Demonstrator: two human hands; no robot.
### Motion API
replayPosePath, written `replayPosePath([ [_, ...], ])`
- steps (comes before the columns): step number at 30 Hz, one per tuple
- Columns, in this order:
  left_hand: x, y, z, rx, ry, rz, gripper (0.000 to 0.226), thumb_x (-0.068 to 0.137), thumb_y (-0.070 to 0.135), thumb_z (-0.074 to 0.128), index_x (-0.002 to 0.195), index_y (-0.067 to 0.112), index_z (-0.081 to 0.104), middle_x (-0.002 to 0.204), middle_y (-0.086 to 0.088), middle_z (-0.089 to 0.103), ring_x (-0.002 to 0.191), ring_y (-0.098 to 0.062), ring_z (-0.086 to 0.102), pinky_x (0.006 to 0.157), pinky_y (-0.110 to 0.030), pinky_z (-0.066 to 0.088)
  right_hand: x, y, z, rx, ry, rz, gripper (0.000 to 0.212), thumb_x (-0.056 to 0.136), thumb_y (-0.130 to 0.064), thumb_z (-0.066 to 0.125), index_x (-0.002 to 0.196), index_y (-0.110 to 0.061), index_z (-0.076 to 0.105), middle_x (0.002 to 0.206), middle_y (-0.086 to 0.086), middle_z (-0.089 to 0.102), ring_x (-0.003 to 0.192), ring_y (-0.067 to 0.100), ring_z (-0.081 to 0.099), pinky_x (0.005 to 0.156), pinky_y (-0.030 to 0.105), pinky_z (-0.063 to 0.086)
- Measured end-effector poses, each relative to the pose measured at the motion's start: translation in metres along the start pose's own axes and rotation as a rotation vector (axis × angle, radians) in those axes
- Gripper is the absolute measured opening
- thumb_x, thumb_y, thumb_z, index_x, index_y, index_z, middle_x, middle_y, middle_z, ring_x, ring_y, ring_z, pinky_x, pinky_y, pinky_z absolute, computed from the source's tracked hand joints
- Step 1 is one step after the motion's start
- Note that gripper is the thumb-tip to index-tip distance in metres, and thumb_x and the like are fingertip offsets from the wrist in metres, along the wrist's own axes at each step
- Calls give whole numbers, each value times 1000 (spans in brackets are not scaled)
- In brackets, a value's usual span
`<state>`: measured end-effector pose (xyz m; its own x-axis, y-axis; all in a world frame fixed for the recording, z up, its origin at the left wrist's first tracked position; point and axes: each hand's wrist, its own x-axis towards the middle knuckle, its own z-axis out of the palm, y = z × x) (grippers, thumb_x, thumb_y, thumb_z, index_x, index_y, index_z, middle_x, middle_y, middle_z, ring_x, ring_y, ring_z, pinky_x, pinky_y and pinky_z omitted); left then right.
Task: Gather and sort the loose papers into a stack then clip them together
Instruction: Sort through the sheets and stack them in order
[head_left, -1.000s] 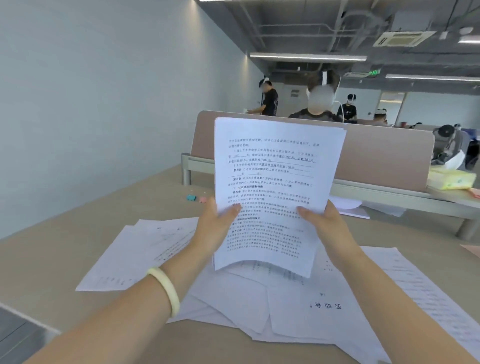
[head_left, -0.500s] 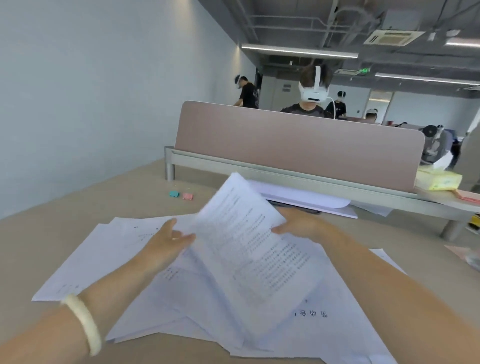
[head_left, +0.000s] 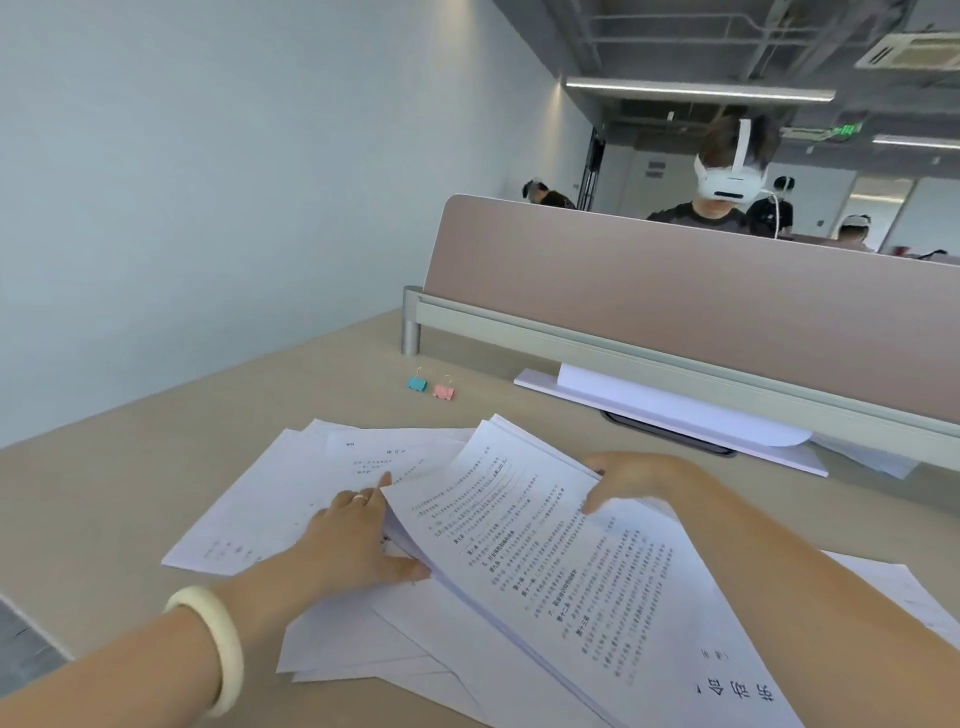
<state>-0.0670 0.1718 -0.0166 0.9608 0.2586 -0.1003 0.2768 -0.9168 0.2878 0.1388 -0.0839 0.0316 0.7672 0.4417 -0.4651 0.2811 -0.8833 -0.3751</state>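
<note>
A gathered stack of printed sheets (head_left: 545, 551) lies slanted on top of other loose papers (head_left: 291, 499) spread over the beige desk (head_left: 104, 499). My right hand (head_left: 628, 478) grips the stack's far right edge, thumb on the top page. My left hand (head_left: 353, 540), with a ring and a pale bangle on the wrist, rests flat with fingers spread against the stack's left edge and on the loose sheets. Two small binder clips, a teal binder clip (head_left: 416, 383) and a pink binder clip (head_left: 443, 391), sit on the desk beyond the papers, untouched.
A pink-brown divider panel (head_left: 675, 291) on a grey rail closes the desk's far side. Under it lie more white sheets (head_left: 675, 410) and a dark flat object (head_left: 670, 434). A person wearing a white headset (head_left: 730, 179) sits behind the divider. A wall runs along the left.
The stack, held upright in both hands a second ago, has come down onto the loose papers. My left hand let go of it and now lies flat at its left edge.
</note>
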Motion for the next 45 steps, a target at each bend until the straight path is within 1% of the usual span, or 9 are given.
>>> replayPosePath([
  [6,-3,1,0,15,-12,-28,134,52,86,53,153,19,-5,155,8,28,144,-17,20,113,-36,26,-2,-8,-2,-87,-35,-57,52,85,-17,68,131,-22,47,136,-7,49,127,18,45,103,28,33],
  [15,-4,-2,5,-2,72,-6,112,70,69,61,153,22,3,153,8,29,144,-15,19,113,-33,25,12,-16,-3,-247,-29,-83,67,78,-39,72,137,-21,46,146,-2,32,133,23,38,111,41,34],
  [19,-6,-1,4,-32,40,8,132,46,87,55,153,25,6,156,12,24,144,-14,18,113,-32,26,20,-13,-7,-257,-24,-82,66,75,-45,72,133,-24,48,142,-2,30,133,22,34,113,43,30],
  [23,-5,-3,3,-40,40,18,141,35,93,47,152,26,7,156,12,23,144,-14,18,113,-32,26,20,-14,-13,-99,-114,-78,35,70,-29,77,103,-26,65,125,-5,62,116,18,60,106,44,43],
  [27,-8,-1,2,-34,24,15,157,19,99,32,153,23,1,155,9,25,145,-14,17,114,-33,23,12,-8,-16,-32,-131,-77,35,70,-24,78,104,-21,68,108,-3,74,103,19,69,100,43,49],
  [33,-9,1,0,-26,11,-20,119,67,75,58,153,20,-4,157,3,21,146,-18,12,116,-37,19,-3,4,-24,86,-61,-116,32,73,-19,79,103,-13,69,109,3,73,105,21,68,101,42,49],
  [38,-10,4,-3,-25,-68,-52,142,40,91,41,152,18,-9,160,1,14,148,-19,6,117,-38,15,-24,26,-17,11,18,-98,19,77,-25,77,95,-26,73,104,-11,74,100,10,69,98,31,49],
  [40,-10,4,-3,-30,-56,-53,133,54,86,51,152,18,-8,160,0,13,148,-20,5,117,-39,16,-36,37,-11,32,47,-114,14,79,-22,75,90,-30,70,104,-12,73,101,9,68,94,28,50],
  [45,-8,11,-9,-101,-25,-61,113,72,64,64,152,18,-1,158,-3,18,147,-24,11,116,-40,21,-75,78,-5,172,104,43,51,76,-20,77,113,-32,44,122,-6,51,115,19,54,91,29,44],
])
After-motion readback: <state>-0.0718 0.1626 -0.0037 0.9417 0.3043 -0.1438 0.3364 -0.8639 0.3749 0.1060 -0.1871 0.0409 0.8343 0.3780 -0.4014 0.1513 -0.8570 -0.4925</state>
